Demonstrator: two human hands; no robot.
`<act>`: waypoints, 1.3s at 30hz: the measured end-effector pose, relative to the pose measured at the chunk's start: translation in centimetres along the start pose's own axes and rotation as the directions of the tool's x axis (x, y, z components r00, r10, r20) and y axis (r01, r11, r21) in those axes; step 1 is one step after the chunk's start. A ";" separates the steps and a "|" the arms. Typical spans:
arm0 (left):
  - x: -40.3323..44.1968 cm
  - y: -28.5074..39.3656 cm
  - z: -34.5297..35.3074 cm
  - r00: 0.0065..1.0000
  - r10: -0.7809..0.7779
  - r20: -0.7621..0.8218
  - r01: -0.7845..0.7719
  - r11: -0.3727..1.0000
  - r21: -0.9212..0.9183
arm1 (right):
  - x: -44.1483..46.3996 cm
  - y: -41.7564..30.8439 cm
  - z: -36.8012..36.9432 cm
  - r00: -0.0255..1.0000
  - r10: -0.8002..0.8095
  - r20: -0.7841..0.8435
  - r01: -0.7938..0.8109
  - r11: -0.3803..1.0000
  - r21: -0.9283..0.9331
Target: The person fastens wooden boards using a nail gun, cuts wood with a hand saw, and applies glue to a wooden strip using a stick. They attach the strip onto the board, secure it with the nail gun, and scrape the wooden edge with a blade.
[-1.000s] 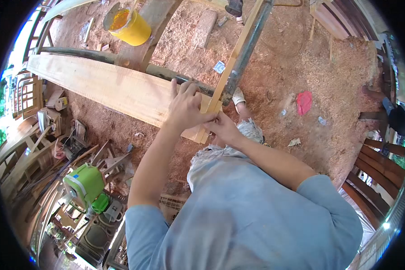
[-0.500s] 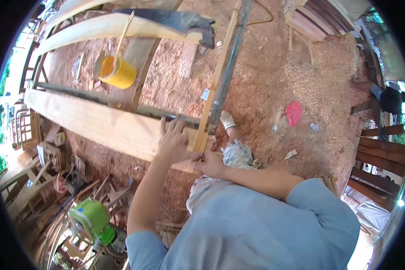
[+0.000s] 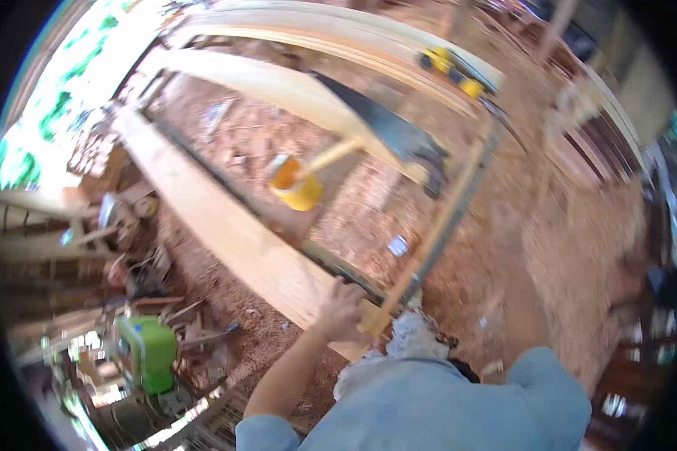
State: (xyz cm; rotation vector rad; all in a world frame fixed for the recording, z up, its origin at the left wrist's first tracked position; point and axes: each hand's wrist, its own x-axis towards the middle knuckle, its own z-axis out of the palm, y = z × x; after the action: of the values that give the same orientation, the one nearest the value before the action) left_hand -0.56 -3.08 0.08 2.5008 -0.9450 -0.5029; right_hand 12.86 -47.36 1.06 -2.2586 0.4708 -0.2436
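My left hand (image 3: 342, 310) presses on the near end of a long pale plank (image 3: 226, 233), its fingers bent over the far edge. A narrow wooden strip (image 3: 435, 242) crosses that end beside the hand, along a dark bar. Stretched forward on the right, my right hand (image 3: 508, 225) is smeared by motion over the floor, apart from the plank. Whether it holds anything is not visible. Beyond the plank, a handsaw (image 3: 380, 120) with a dark handle lies on another board (image 3: 256, 79).
A yellow bucket (image 3: 302, 194) with a stick in it stands beyond the plank. Farther off, a yellow-and-black tool (image 3: 451, 68) rests on stacked boards. A green machine (image 3: 149, 353) is at lower left. Wood shavings cover the floor, and stacked timber (image 3: 602, 146) stands at right.
My right hand has left the strip's near end and reached forward to the right. My left hand stays on the plank. The view has turned, bringing the far boards and the yellow-and-black tool into sight.
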 end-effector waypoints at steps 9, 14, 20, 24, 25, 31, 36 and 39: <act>0.0 0.8 -1.3 0.995 -0.063 0.074 0.057 0.996 0.073 | 23.3 -12.5 7.6 0.727 -0.646 -0.232 0.653 0.755 -0.056; 0.8 1.5 -2.9 0.987 -0.097 0.128 0.097 0.995 0.008 | 33.3 -14.8 12.4 0.863 -0.491 0.117 0.451 0.646 -0.615; 0.6 1.4 -2.7 0.984 -0.115 0.135 0.125 0.990 -0.067 | 40.3 -13.2 14.7 0.900 -0.407 0.153 0.430 0.783 -0.450; 0.1 1.0 -1.2 0.994 -0.089 0.057 0.092 0.994 -0.051 | 36.6 -13.5 11.2 0.845 -0.511 0.159 0.530 0.755 -0.386; 0.0 1.1 -1.3 0.994 -0.093 0.051 0.095 0.994 -0.051 | 33.2 -15.2 8.6 0.882 -0.435 0.183 0.472 0.815 -0.337; -0.4 0.7 -1.5 0.998 -0.031 -0.050 0.029 0.999 -0.033 | 17.5 -9.1 -2.2 0.958 -0.287 0.005 0.283 0.945 -0.164; 0.2 1.2 -3.1 0.999 0.029 -0.038 -0.031 0.998 -0.056 | -5.5 4.5 -10.6 0.971 0.239 0.004 -0.239 0.971 0.020; 0.3 1.0 -2.0 0.992 0.045 -0.119 -0.048 0.999 -0.023 | -21.9 -3.4 -11.8 0.934 0.358 -0.006 -0.356 0.930 0.089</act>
State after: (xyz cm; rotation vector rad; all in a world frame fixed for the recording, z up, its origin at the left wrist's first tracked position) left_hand 0.06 -3.41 2.20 2.4497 -0.9423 -0.3462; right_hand -10.00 -44.33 10.96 -2.0426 0.8549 -0.0995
